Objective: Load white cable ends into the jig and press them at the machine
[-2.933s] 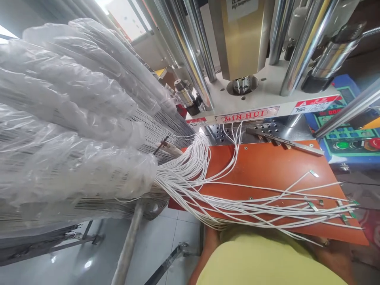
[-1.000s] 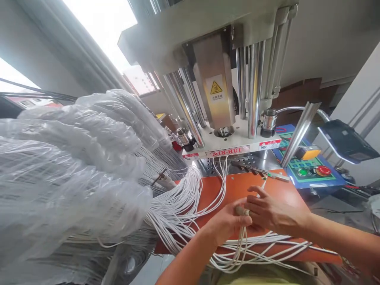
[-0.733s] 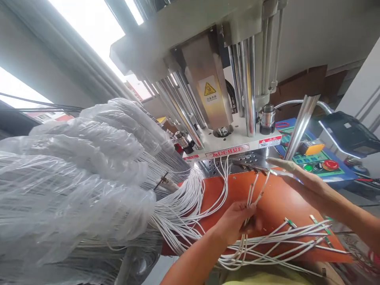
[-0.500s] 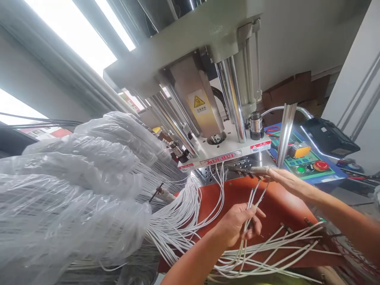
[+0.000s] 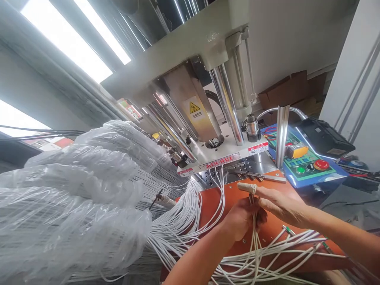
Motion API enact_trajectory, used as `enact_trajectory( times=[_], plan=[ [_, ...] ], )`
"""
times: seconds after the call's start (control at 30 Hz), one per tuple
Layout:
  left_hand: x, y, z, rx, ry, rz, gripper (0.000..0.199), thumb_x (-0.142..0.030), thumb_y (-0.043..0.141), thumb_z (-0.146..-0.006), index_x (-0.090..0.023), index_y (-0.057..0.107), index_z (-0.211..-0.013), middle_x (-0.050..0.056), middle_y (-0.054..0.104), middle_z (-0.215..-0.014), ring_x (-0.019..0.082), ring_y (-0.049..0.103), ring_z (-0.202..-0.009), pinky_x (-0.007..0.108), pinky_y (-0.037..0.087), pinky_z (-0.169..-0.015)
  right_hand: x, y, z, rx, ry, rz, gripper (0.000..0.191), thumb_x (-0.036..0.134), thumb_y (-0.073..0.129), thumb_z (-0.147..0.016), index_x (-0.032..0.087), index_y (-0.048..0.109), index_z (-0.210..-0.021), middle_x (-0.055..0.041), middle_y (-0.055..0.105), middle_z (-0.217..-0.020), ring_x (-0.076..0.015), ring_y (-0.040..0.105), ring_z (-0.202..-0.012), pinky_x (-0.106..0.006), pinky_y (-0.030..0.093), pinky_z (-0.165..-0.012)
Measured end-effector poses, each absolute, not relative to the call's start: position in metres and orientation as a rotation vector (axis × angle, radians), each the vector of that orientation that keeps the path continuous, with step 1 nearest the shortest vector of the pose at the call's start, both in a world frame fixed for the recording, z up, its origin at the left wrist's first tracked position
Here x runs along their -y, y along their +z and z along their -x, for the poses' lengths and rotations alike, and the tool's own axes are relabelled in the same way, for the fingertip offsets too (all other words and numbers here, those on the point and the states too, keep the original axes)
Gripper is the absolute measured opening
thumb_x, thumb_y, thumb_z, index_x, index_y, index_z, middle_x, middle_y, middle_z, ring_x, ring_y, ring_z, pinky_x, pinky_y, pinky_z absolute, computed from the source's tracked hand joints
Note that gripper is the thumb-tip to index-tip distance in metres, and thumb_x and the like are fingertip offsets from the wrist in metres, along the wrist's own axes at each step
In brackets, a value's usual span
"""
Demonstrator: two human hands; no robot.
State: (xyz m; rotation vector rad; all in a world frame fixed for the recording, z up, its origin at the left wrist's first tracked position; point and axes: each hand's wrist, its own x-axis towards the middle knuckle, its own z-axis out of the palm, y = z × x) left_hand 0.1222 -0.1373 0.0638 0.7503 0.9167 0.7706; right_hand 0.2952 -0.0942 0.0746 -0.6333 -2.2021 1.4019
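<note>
Low in the centre, my left hand (image 5: 240, 219) is closed round several white cables (image 5: 255, 241), which hang down from it. My right hand (image 5: 276, 204) meets it from the right, with a wrapped finger (image 5: 247, 187) pointing left over the cable ends; what its fingers grip there is partly hidden. Both hands are above the orange-red mat (image 5: 208, 202). Beyond them a metal bar (image 5: 270, 177) lies at the mat's far edge, by the press's metal plate (image 5: 208, 174). Two cables run from under the press label (image 5: 220, 161).
Plastic-wrapped cable bundles (image 5: 89, 190) fill the left side. The press (image 5: 190, 75) rises ahead with a shiny column (image 5: 227, 105). At right is a blue control box (image 5: 314, 168) with a red button, beside an upright metal profile (image 5: 282, 136). More cable ends lie at lower right.
My right hand has moved from the bar down to my left hand, and the two now meet at the cable ends. The held cables stand closer together. The view has shifted slightly.
</note>
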Motion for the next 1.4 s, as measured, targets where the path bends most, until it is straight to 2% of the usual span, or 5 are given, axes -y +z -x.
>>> enact_trajectory(
  times=[0.17, 0.47, 0.9, 1.27, 1.4],
  plan=[
    [0.137, 0.055, -0.114, -1.061, 0.832, -0.868, 0.045, -0.052, 0.067, -0.078, -0.009, 0.06, -0.09, 0.001, 0.059, -0.061, 0.003, 0.031, -0.04, 0.024, 0.014, -0.044, 0.064, 0.051, -0.302, 2.106, 1.024, 0.862, 0.054, 0.044, 0.032, -0.099, 0.028, 0.029, -0.151, -0.0079, 0.044, -0.148, -0.0247, 0.043, -0.134, -0.043, 0.035, -0.11],
    [0.139, 0.026, -0.099, -1.26, 0.922, -1.085, 0.013, -0.029, 0.041, -0.089, -0.018, 0.035, -0.094, 0.005, 0.07, -0.067, 0.006, 0.033, -0.039, 0.022, 0.021, -0.044, 0.013, -0.015, -0.302, 2.648, 0.072, 1.234, 0.032, 0.0, 0.032, -0.083, 0.013, 0.06, -0.093, -0.0141, 0.063, -0.088, -0.0254, 0.056, -0.082, -0.033, 0.042, -0.065],
    [0.147, 0.032, -0.095, -1.486, 0.936, -1.353, 0.005, -0.024, 0.05, -0.087, -0.019, 0.049, -0.087, 0.0, 0.069, -0.066, 0.007, 0.047, -0.044, 0.019, 0.038, -0.051, 0.048, -0.017, -0.315, 2.679, 0.287, 1.435, 0.029, 0.0, 0.034, -0.075, 0.014, 0.053, -0.092, -0.0121, 0.055, -0.089, -0.025, 0.055, -0.084, -0.034, 0.038, -0.074],
    [0.151, 0.036, -0.099, -1.423, 0.878, -1.756, 0.014, -0.021, 0.052, -0.091, -0.02, 0.061, -0.101, 0.004, 0.075, -0.094, 0.014, 0.07, -0.078, 0.024, 0.052, -0.075, 0.078, 0.014, -0.299, 2.078, 1.531, 1.379, 0.016, 0.022, 0.038, -0.085, 0.024, 0.035, -0.1, 0.0074, 0.042, -0.061, -0.0123, 0.042, -0.045, -0.024, 0.032, -0.045],
    [0.146, 0.031, -0.1, -1.334, 0.872, -1.872, 0.017, -0.025, 0.055, -0.092, -0.019, 0.07, -0.096, 0.005, 0.075, -0.093, 0.015, 0.068, -0.079, 0.025, 0.053, -0.076, 0.084, 0.002, -0.297, 2.031, 1.45, 1.192, 0.01, 0.027, 0.04, -0.087, 0.023, 0.041, -0.096, 0.0021, 0.052, -0.076, -0.0137, 0.048, -0.064, -0.027, 0.044, -0.063]
  ],
)
